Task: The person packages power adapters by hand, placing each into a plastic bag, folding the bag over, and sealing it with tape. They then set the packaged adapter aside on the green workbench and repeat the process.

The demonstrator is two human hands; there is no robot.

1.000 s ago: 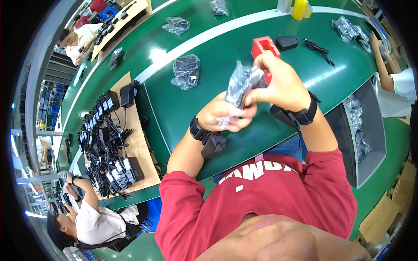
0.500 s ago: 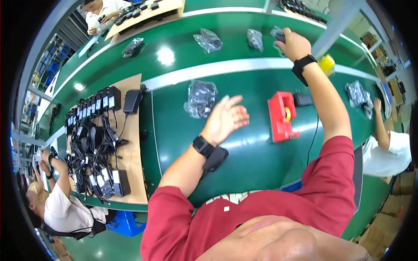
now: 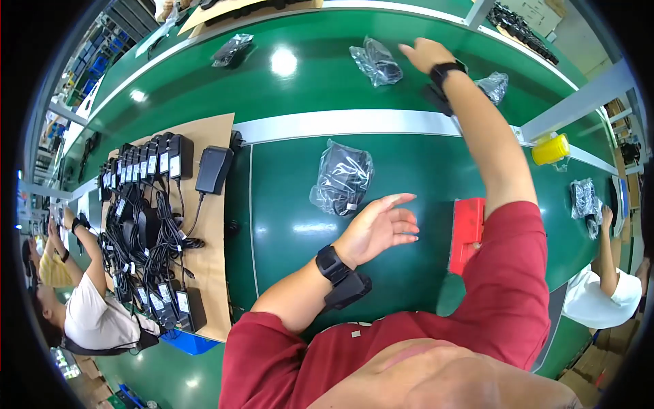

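Right hand [image 3: 424, 54], fingers spread, hovers beside a bagged adapter [image 3: 376, 61] at 12 o'clock on the green counter [image 3: 286, 225]; open left hand [image 3: 378, 228] nears another bagged adapter [image 3: 342, 177]. A red fixture [image 3: 467, 232] sits at 3 o'clock.

Near your left hand [image 3: 378, 228]: crinkly glossy clear-plastic bag [image 3: 342, 177] on a smooth, shiny green belt [image 3: 286, 225]. By your right hand [image 3: 424, 54]: another glossy plastic bag [image 3: 375, 63]. Red block [image 3: 467, 233] looks matt plastic.
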